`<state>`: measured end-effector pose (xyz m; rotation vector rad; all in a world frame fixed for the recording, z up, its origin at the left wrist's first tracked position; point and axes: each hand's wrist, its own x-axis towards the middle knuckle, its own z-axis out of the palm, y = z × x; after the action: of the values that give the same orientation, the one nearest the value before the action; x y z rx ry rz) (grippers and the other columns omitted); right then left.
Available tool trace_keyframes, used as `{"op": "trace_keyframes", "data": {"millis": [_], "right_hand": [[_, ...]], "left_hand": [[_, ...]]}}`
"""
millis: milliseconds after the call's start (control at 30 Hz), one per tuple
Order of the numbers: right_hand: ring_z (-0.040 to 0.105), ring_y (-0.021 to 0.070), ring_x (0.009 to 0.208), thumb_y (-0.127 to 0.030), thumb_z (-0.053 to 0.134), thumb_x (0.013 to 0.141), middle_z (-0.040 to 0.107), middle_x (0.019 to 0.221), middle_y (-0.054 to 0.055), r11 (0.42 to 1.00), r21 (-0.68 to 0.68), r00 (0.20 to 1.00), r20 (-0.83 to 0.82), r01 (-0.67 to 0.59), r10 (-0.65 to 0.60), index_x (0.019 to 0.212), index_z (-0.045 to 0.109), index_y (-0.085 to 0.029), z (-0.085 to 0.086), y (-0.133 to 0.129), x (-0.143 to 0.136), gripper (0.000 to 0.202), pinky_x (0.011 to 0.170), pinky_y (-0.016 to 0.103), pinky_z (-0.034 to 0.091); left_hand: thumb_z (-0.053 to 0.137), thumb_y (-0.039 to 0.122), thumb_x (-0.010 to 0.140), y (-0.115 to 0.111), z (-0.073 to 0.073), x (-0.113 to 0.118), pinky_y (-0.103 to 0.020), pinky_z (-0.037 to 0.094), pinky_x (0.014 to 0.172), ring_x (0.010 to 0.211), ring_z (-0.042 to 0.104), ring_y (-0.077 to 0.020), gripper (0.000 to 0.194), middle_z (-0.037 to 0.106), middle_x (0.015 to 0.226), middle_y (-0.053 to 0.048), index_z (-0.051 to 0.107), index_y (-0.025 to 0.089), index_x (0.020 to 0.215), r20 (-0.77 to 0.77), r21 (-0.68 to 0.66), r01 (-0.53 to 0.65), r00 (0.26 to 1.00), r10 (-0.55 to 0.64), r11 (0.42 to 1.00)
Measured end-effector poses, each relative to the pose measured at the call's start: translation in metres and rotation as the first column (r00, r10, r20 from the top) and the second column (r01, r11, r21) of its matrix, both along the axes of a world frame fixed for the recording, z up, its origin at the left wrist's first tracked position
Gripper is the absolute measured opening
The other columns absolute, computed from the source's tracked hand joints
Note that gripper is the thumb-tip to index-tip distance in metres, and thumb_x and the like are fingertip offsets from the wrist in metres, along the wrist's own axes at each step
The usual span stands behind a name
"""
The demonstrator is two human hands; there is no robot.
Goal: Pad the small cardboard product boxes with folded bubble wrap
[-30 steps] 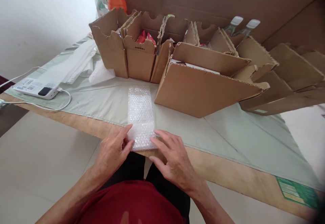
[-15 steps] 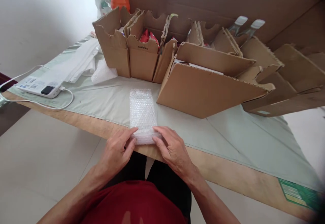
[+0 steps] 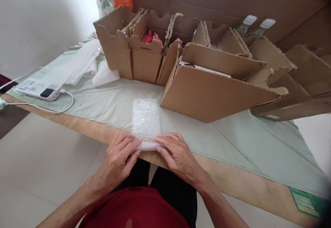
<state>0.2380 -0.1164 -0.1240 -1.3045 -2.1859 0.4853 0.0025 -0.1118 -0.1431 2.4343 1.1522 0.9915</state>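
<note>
At the near table edge, right in front of you, your left hand (image 3: 117,159) and right hand (image 3: 177,155) press down on the rolled end of a bubble wrap strip (image 3: 146,117). Both sets of fingers lie close together, curled over that roll and clamped on it from the two sides, fingertips almost meeting in the middle. Judging by how it lies, the rolling is only begun: a short turn is made under your fingers, and most of the strip is flat, running away toward 12 o'clock on the green cloth (image 3: 108,100). Whether anything sits inside the roll you cannot tell. At 1 o'clock a wide cardboard box (image 3: 214,93) lies just beside the strip's far end; at 10 o'clock, well apart, rests a white power strip (image 3: 38,90).
</note>
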Motion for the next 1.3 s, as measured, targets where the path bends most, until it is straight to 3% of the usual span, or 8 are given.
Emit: {"op": "trace_keyframes", "data": {"millis": [100,200,333,500,700,967,1200,1300], "right_hand": [[0.065,0.0267,0.113,-0.023,0.057,0.101,0.073,0.124,0.012,0.993,0.079,0.996,0.018,0.089,-0.09,0.128,0.064,-0.019,-0.001,0.0,0.0,0.028,0.096,0.045,0.05],[0.058,0.0323,0.128,-0.024,0.06,0.098,0.066,0.139,0.015,0.987,0.16,0.989,0.139,0.028,-0.05,0.129,0.064,-0.019,-0.007,0.006,-0.003,0.032,0.101,0.051,0.047],[0.059,0.0324,0.128,-0.017,0.059,0.097,0.074,0.125,0.012,0.994,0.111,0.986,0.166,-0.021,0.002,0.121,0.068,-0.019,-0.006,0.011,-0.005,0.025,0.102,0.053,0.047],[0.065,0.0266,0.119,-0.019,0.057,0.1,0.077,0.116,0.007,0.999,-0.021,0.998,0.043,-0.045,0.046,0.122,0.068,-0.023,0.007,-0.003,0.0,0.025,0.101,0.048,0.05],[0.059,0.0333,0.127,-0.021,0.062,0.096,0.066,0.136,0.017,0.984,0.176,0.988,0.157,-0.018,-0.01,0.125,0.065,-0.018,0.0,-0.002,-0.007,0.029,0.101,0.054,0.049],[0.066,0.0251,0.115,-0.022,0.059,0.1,0.077,0.117,0.007,0.998,0.049,0.999,-0.019,0.033,-0.032,0.126,0.066,-0.022,-0.007,0.009,-0.01,0.027,0.101,0.046,0.05],[0.059,0.0337,0.126,-0.022,0.061,0.097,0.067,0.136,0.016,0.983,0.181,0.979,0.192,0.037,-0.073,0.128,0.066,-0.019,-0.011,0.017,-0.015,0.032,0.101,0.053,0.048],[0.064,0.03,0.118,-0.019,0.056,0.099,0.075,0.121,0.011,0.982,0.13,0.986,0.07,0.14,-0.15,0.125,0.069,-0.023,-0.012,0.024,-0.017,0.029,0.098,0.051,0.05]], "left_hand": [[0.054,0.015,0.101,0.015,-0.002,0.004,-0.04,0.056,0.089,0.099,0.066,-0.0237,0.025,0.073,0.103,-0.008,0.06,0.017,0.125,-0.018,-0.04,-0.055,0.998,0.054,0.998],[0.053,0.017,0.1,0.03,-0.005,0.007,-0.046,0.057,0.09,0.102,0.065,-0.0269,0.025,0.071,0.11,-0.011,0.062,0.017,0.124,-0.088,-0.01,-0.122,0.989,0.12,0.993],[0.062,0.023,0.098,0.023,-0.005,0.003,-0.048,0.053,0.1,0.117,0.061,-0.0295,0.028,0.066,0.124,-0.014,0.061,0.019,0.126,-0.042,0.032,-0.079,0.996,0.08,0.996],[0.06,0.016,0.097,0.004,-0.001,-0.003,-0.041,0.054,0.096,0.11,0.064,-0.0244,0.029,0.072,0.111,-0.008,0.061,0.021,0.126,0.018,-0.083,0.048,0.999,-0.046,0.995],[0.057,0.023,0.1,0.03,-0.001,0.001,-0.046,0.055,0.089,0.1,0.064,-0.0273,0.025,0.071,0.105,-0.011,0.063,0.015,0.123,-0.096,-0.046,-0.089,0.992,0.084,0.995],[0.06,0.022,0.099,0.021,-0.002,-0.005,-0.043,0.052,0.098,0.113,0.062,-0.0263,0.031,0.07,0.114,-0.01,0.058,0.019,0.13,-0.026,-0.027,-0.016,1.0,0.015,1.0],[0.056,0.033,0.101,0.045,-0.001,0.0,-0.049,0.054,0.095,0.105,0.067,-0.0288,0.029,0.073,0.111,-0.013,0.065,0.016,0.123,-0.037,-0.02,-0.237,0.971,0.237,0.971],[0.06,0.037,0.098,0.027,0.006,-0.004,-0.043,0.059,0.092,0.101,0.071,-0.0251,0.028,0.075,0.109,-0.01,0.068,0.02,0.119,0.16,-0.228,-0.302,0.926,0.342,0.925]]}}
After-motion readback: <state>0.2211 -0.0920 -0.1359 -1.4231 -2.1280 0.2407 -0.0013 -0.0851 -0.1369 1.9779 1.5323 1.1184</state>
